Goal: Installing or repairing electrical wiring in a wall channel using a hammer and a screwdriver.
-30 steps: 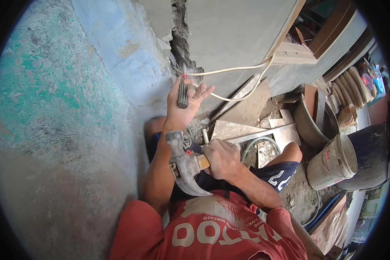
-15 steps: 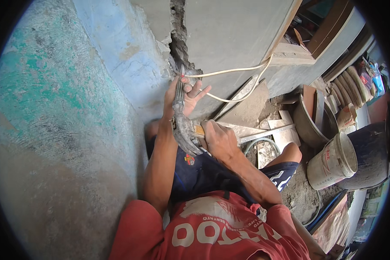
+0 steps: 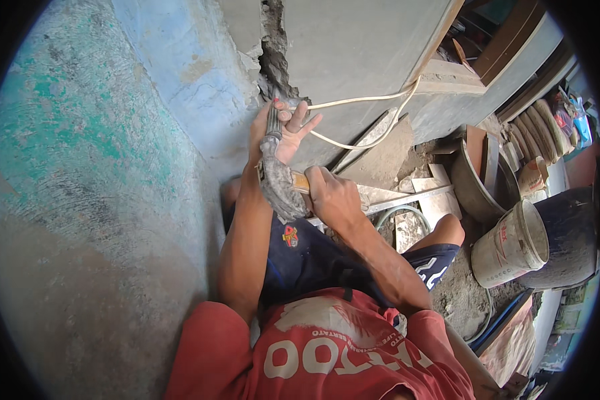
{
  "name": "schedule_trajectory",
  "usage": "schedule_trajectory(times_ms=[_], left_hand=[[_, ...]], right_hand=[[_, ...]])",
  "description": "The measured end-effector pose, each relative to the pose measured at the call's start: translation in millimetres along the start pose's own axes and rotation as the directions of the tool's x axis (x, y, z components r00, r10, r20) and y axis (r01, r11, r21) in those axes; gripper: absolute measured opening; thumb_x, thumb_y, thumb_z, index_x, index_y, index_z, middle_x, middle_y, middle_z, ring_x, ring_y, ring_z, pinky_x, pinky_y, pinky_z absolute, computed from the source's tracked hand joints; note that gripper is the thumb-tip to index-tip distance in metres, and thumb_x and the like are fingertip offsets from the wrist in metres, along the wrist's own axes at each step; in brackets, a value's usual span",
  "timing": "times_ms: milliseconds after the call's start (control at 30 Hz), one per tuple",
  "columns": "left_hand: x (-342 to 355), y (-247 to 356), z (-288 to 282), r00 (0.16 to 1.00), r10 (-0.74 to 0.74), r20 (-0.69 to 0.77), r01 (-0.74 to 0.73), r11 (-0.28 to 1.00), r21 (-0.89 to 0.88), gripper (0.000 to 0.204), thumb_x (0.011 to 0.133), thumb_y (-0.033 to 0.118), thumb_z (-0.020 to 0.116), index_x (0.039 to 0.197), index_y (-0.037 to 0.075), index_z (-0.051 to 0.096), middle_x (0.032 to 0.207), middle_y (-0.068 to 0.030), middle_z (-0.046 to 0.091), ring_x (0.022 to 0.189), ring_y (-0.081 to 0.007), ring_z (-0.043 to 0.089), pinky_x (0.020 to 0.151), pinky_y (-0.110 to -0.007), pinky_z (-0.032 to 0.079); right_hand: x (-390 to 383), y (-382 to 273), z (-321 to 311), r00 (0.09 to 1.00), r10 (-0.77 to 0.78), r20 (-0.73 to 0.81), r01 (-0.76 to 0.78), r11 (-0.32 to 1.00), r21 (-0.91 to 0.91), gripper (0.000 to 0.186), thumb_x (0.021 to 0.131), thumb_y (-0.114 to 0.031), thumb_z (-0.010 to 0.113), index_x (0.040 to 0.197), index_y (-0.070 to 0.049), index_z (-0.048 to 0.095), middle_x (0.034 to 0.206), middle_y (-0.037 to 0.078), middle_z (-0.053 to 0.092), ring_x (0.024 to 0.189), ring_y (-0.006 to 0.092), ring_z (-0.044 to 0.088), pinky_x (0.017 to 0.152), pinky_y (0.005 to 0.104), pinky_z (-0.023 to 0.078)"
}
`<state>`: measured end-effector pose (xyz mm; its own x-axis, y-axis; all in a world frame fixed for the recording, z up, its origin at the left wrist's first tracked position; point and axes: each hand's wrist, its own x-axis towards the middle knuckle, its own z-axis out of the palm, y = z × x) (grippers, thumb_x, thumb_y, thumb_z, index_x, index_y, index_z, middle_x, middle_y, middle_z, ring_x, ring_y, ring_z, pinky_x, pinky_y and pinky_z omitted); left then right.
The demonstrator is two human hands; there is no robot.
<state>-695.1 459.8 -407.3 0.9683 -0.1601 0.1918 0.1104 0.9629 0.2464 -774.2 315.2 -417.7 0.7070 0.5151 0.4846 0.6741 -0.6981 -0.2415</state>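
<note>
My left hand [image 3: 289,141] grips a grey ribbed chisel [image 3: 273,121] with the thumb and a finger, its other fingers spread. The chisel's far end points at the bottom of a rough, broken channel [image 3: 273,60] in the wall; the exact contact is hidden. My right hand [image 3: 335,199] is closed round the wooden handle of a claw hammer [image 3: 281,185]. The worn, dusty hammer head is right at the near end of the chisel, seemingly touching it. A cream cable [image 3: 360,100] loops out from the wall beside my left fingers.
On my left rises a wall [image 3: 93,167] with flaking blue and green paint. To the right stand a dusty white bucket [image 3: 507,250] and a round basin [image 3: 483,180] holding boards. Broken slabs [image 3: 387,150] lean below a wooden-framed opening [image 3: 460,77], with rubble on the ground.
The hammer head has shifted slightly up and left, turning a little against the chisel end. My left hand and the chisel have moved slightly left.
</note>
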Motion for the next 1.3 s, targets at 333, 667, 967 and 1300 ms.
schedule_trajectory(times_ms=[333,667,967,1300], left_hand=[[-2,-6,1,0.988,0.041,-0.150,-0.040,0.999,0.011,0.021,0.089,0.020,0.043,0.072,0.011,0.050,0.057,-0.0005,0.052,0.081,-0.0233,0.063,0.095,-0.054,0.035],[-45,-86,36,0.849,0.265,-0.458,-0.166,0.955,0.246,0.036,0.094,0.039,0.028,0.083,0.007,0.041,0.051,-0.0055,0.044,0.049,-0.0223,0.049,0.066,-0.036,0.049],[-35,-34,26,0.956,0.082,-0.282,-0.018,0.975,0.222,0.021,0.091,0.029,0.041,0.078,0.015,0.048,0.046,0.0067,0.035,0.048,-0.0069,0.043,0.077,-0.034,0.043],[-31,10,10,0.970,-0.153,-0.189,0.176,0.979,0.107,0.022,0.092,0.021,0.039,0.076,0.011,0.050,0.045,0.0043,0.044,0.053,-0.0119,0.056,0.088,-0.041,0.041]], right_hand=[[-12,-13,-15,0.998,0.038,-0.055,-0.032,0.993,0.112,0.026,0.068,-0.011,0.064,0.084,-0.004,0.045,0.063,0.011,0.050,0.055,0.0288,0.057,0.045,0.0371,0.046],[-50,-13,-39,0.925,-0.134,-0.356,0.235,0.937,0.259,0.031,0.068,-0.017,0.067,0.087,-0.003,0.047,0.064,0.009,0.049,0.049,0.0233,0.052,0.042,0.0315,0.039],[-54,-14,-41,0.956,-0.029,-0.293,0.109,0.959,0.261,0.036,0.063,-0.012,0.067,0.091,-0.002,0.046,0.070,0.012,0.052,0.054,0.0275,0.055,0.045,0.0346,0.042],[-36,-45,-43,0.827,-0.380,-0.414,0.460,0.881,0.110,0.024,0.069,-0.019,0.062,0.081,-0.004,0.047,0.059,0.004,0.042,0.047,0.0189,0.050,0.038,0.0274,0.036]])
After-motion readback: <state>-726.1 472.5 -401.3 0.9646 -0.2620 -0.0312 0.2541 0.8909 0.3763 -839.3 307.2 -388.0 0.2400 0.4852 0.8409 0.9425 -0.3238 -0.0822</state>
